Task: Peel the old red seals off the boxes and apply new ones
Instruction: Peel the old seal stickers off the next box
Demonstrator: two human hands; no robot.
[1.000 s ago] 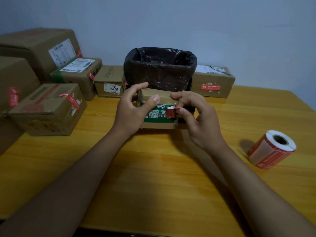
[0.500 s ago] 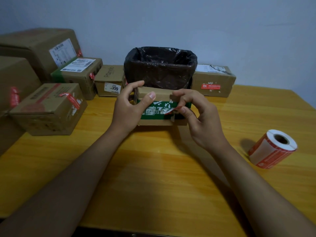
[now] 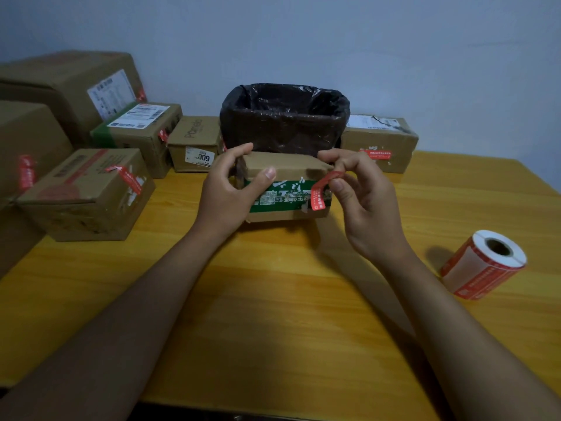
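The scene is dim and evenly lit, with a bluish cast on the wall (image 3: 394,41) and dull colour throughout. Soft shadows fall on the tabletop (image 3: 273,299) just left of the label roll (image 3: 485,264) and beneath both forearms. Wide-angle bending curves the tabletop's edges, and fine print on the boxes is slightly soft.

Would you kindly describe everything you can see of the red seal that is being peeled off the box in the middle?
The red seal is a narrow strip, apparently paper or film, with small pale print and a round mark near its lower end. The right hand pinches its upper end, lifted clear and curling. Its lower end lies over the green band on the front of the small cardboard box, which the left hand grips.
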